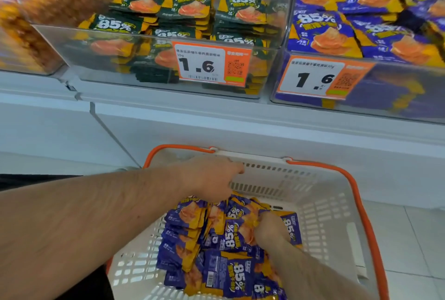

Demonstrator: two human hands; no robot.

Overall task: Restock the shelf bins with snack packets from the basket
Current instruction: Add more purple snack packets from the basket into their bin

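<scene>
The right hand (271,229) is curled into the purple snack packets (216,246) heaped in the basket (325,215), gripping some. The left hand (212,176) is pinched on packets near the far wall. Above, the shelf (168,111) carries a purple-packet bin (361,82) and a green-packet bin (156,58).

Single view, head-mounted, wide-angle. Faces forward and down: basket (337,193) close below, shelf bins (159,56) near, across the upper frame. Edges blurred.
</scene>
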